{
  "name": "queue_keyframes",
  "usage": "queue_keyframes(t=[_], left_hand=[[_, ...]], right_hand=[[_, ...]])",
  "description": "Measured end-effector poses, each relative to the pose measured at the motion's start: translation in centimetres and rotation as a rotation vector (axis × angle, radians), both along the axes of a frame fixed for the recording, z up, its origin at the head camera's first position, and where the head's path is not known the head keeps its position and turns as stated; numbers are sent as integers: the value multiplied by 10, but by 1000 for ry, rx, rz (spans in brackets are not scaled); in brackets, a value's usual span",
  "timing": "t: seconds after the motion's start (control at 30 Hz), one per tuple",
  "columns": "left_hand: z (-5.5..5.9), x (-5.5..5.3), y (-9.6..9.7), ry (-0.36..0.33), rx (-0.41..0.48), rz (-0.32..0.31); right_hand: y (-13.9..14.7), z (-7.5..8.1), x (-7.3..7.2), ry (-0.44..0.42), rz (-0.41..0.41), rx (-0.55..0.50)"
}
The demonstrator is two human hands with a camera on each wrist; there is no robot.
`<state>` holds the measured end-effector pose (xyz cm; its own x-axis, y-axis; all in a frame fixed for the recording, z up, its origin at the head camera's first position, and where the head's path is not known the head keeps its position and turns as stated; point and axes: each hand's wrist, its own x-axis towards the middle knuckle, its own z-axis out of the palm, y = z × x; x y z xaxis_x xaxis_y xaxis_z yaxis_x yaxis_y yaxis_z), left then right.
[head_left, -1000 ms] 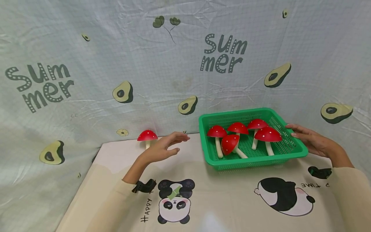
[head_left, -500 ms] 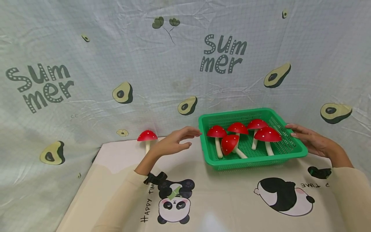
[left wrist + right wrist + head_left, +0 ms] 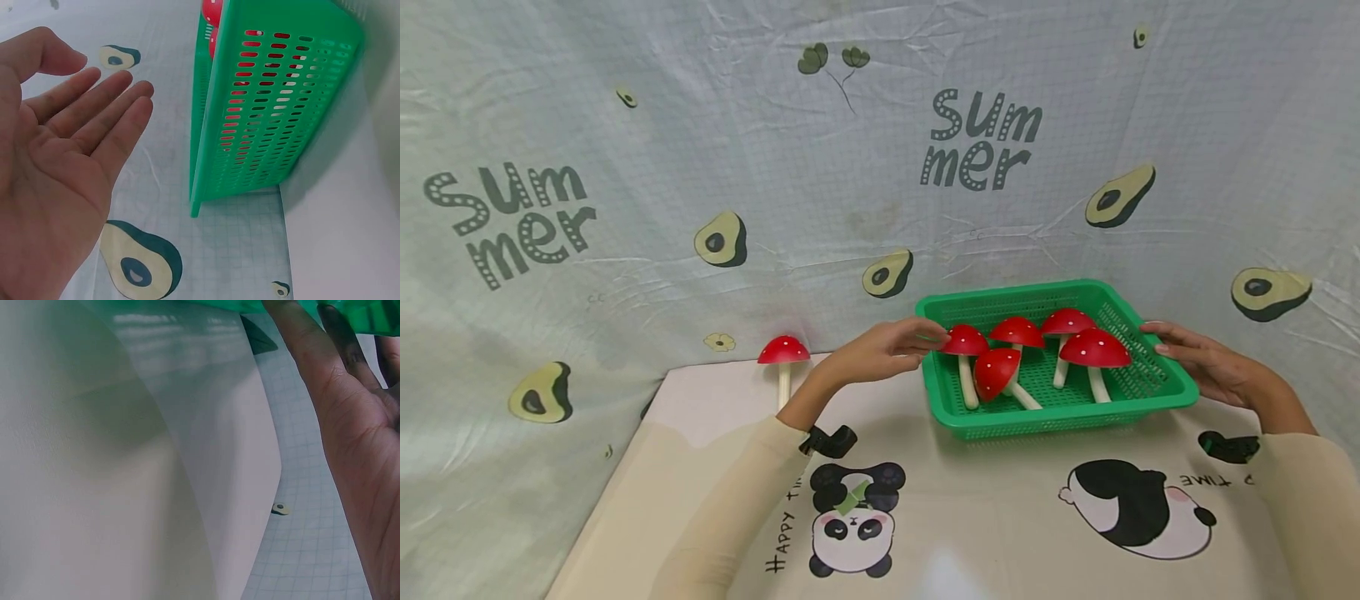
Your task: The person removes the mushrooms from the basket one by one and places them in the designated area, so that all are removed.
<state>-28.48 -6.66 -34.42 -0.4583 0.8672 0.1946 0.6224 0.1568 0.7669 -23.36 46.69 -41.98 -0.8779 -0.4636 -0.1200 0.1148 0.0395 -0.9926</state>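
A green basket (image 3: pixel 1045 412) with perforated sides holds several toy mushrooms with red, white-dotted caps and pale stems. My left hand (image 3: pixel 887 350) is at the basket's left rim, its fingertips overlapping the cap of the leftmost toy mushroom (image 3: pixel 967 387) in the head view. The left wrist view shows this hand (image 3: pixel 69 131) with loosely extended fingers and nothing in them, beside the basket's side wall (image 3: pixel 269 119). At the opposite end, my right hand (image 3: pixel 1213 367) rests its fairly straight fingers on the right rim. Another toy mushroom (image 3: pixel 784 352) stands upright behind my left forearm.
The table (image 3: pixel 985 517) has a pale cover printed with pandas (image 3: pixel 852 533) and lettering. A light curtain (image 3: pixel 820 200) with avocado prints rises behind it, close to the basket's back rim. Dark straps (image 3: pixel 831 442) sit around both wrists.
My left hand has moved right, from the standing mushroom to the basket's left rim. More of that mushroom's stem now shows. The right hand and basket stay where they were.
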Motion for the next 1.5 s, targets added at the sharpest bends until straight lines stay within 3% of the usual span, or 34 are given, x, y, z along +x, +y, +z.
queue_keyframes(t=[0.2,0.67,1.03,1.4,1.5], left_hand=[[3,-8,13,40,-47,-39],[10,-30,54,111,-281,-50],[19,-39,79,12,-414,-84],[12,-48,88,-50,-421,-61],[11,-50,87,-102,-416,-48]], right_hand=[[-1,0,1,1,-4,7],[-2,0,1,-2,12,-2],[0,-3,0,13,-12,39],[-1,-2,0,11,-12,24],[-2,-2,0,6,-29,33]])
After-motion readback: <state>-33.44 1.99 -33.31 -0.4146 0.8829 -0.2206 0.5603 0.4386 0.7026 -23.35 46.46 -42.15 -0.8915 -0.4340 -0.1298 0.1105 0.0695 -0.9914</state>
